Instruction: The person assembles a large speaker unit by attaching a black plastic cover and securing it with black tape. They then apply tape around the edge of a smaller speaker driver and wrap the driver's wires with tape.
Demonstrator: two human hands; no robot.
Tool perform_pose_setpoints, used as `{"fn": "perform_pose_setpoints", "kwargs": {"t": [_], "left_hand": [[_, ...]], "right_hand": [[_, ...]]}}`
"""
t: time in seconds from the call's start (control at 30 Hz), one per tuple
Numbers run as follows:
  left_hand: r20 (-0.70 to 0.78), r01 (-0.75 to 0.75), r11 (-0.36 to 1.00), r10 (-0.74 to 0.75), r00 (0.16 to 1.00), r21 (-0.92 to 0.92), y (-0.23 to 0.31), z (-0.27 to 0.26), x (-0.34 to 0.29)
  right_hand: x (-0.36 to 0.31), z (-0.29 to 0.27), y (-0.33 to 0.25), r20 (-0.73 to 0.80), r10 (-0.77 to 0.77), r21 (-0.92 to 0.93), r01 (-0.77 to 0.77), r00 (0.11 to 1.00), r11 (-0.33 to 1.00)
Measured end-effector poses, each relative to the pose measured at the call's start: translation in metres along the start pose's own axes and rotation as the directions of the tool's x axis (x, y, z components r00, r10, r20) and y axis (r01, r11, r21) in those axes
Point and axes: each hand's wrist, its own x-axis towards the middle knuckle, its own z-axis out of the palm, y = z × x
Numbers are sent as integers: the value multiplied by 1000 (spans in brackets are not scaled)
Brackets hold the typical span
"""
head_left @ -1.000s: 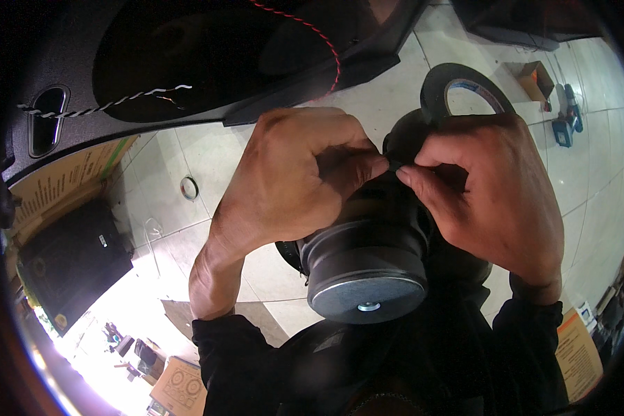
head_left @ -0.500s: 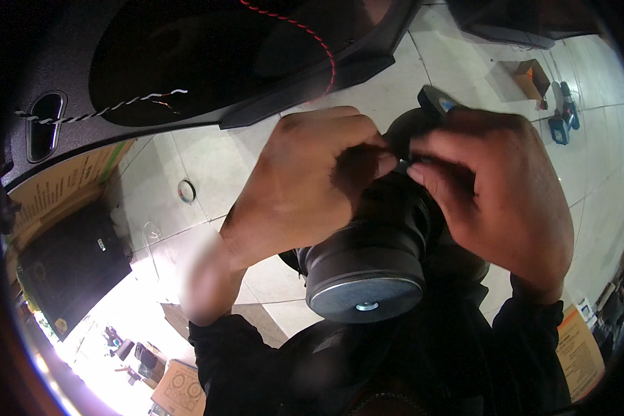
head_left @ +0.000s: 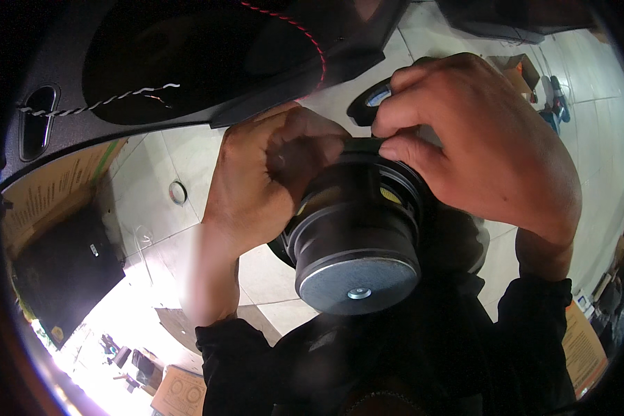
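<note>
A loudspeaker driver [head_left: 359, 283] rests at my lap, tilted with its round silver magnet towards me; yellow shows through gaps in its black frame. At its far rim, a short strip of black tape [head_left: 361, 144] spans between my hands. My left hand [head_left: 263, 170] is closed, its thumb and fingertips pinching at the strip's left end. My right hand [head_left: 485, 135] pinches the right end. Against its fingers stands a black tape roll [head_left: 369, 102] with a pale blue inside. Whether the strip sticks to the rim is hard to see.
A black speaker cabinet [head_left: 249, 104] with a large dark opening stands at the far left, twisted red wire and grey wire on it. A tape ring [head_left: 178, 192] lies on the tiled floor. Cardboard boxes [head_left: 178, 392] and a small open box [head_left: 518, 73] are around.
Both hands have moved apart, the left one leftwards and the right one up. A stretch of black tape now shows between them, and the roll has swung left of the right fingers.
</note>
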Motion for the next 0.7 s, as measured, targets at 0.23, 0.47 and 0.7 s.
{"fn": "perform_pose_setpoints", "kwargs": {"t": [0.23, 0.47, 0.7], "left_hand": [[-95, 100, 995, -102, 990, -20, 0, 4, -9], [-152, 183, 972, -206, 967, -149, -12, -5, -12], [-119, 139, 967, -167, 979, -213, -15, -3, -10]], "right_hand": [[22, -23, -16, 266, 154, 13, -163, 952, 987], [36, -37, 6, 361, -106, 329, -20, 927, 944], [24, -31, 21, 294, -181, 238, 111, 939, 965]]}}
